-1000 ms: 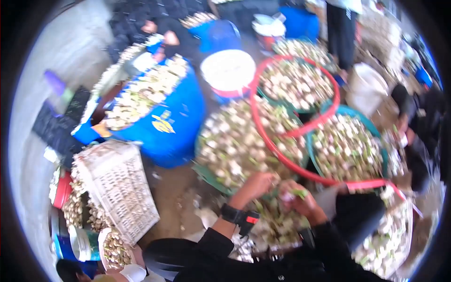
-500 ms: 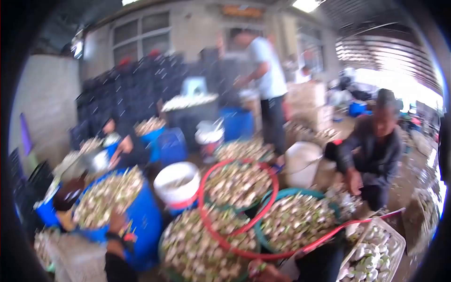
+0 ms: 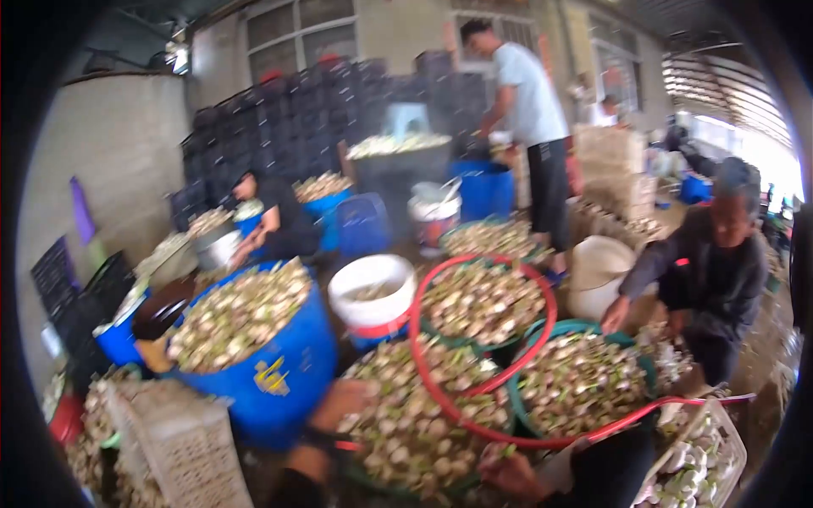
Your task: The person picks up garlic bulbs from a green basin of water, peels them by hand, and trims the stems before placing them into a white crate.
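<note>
My left hand (image 3: 345, 402), smeared by motion, is at the left edge of a green tub (image 3: 362, 479) heaped with garlic bulbs (image 3: 415, 432). A dark band (image 3: 326, 438) with a red mark crosses that wrist. My right hand (image 3: 512, 472) is closed at the tub's right front edge; a bit of green shows at its fingers, but what they hold is unclear. A red hoop (image 3: 429, 394) lies over the tubs, and its red tail (image 3: 610, 427) runs right, past my right forearm. Left of my left hand stands a blue barrel (image 3: 288, 377) full of garlic bulbs.
A white bucket (image 3: 373, 275) stands behind the tub. A pale crate (image 3: 182, 436) is at front left, a white basket of bulbs (image 3: 738, 440) at front right. One person (image 3: 720, 262) crouches at right, another (image 3: 533, 102) stands behind, a third (image 3: 279, 220) sits at left.
My left hand has moved right, from the garlic in the blue barrel to the green tub. My view has turned left. The crouching person's hand has reached toward the right-hand green tub.
</note>
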The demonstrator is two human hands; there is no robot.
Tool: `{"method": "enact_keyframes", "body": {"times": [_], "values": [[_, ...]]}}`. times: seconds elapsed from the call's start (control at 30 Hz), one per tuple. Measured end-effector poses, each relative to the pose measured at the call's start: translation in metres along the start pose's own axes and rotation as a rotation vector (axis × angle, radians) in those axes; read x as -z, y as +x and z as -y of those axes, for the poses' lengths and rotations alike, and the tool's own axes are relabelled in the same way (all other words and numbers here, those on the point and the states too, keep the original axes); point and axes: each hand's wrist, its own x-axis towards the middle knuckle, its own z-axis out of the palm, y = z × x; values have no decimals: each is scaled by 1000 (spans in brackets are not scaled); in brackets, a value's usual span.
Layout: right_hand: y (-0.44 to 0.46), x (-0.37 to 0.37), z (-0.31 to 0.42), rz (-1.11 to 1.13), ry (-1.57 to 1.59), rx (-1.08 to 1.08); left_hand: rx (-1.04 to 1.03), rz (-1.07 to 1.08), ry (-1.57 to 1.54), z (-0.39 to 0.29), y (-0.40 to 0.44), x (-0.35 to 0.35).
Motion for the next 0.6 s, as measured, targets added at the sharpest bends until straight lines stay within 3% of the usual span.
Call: {"method": "enact_keyframes", "body": {"times": [0.07,0.1,0.13,0.2,0.23,0.27,0.3,0.33,0.37,0.4,0.43,0.47,0.5,0.53,0.57,0.6], "values": [[16,6,-5,170,178,-119,-88,94,228,19,17,-114],[15,-3,-11,55,74,-79,69,108,363,-51,0,-158],[14,-12,-10,-60,-38,-10,57,107,366,-41,1,-169],[14,0,-9,68,-83,64,-147,-123,383,-16,15,-202],[14,11,-3,27,-110,26,-172,-295,524,-42,22,-180],[3,7,4,13,-124,-22,122,-423,639,-63,31,-143],[-5,-7,10,-41,-149,54,-26,-604,897,36,67,-74],[-11,-14,11,-94,-167,130,49,-776,920,4,65,-23],[-6,-2,13,-89,-131,71,127,-861,881,-6,55,20],[-8,-8,16,-236,-207,33,203,-944,836,-12,46,65],[-7,-6,15,-250,-190,6,-42,-1094,1123,-17,35,99],[-8,-4,16,-268,-171,-13,360,-939,634,-96,8,88],[-10,-3,13,-215,-186,1,401,-867,1045,-59,11,149],[-11,1,11,-156,-203,40,39,-958,1274,-22,2,190],[-5,23,8,-30,-123,23,-176,-985,1160,13,-7,220],[-2,35,6,-47,-141,44,13,-894,1247,7,-4,212]]}}
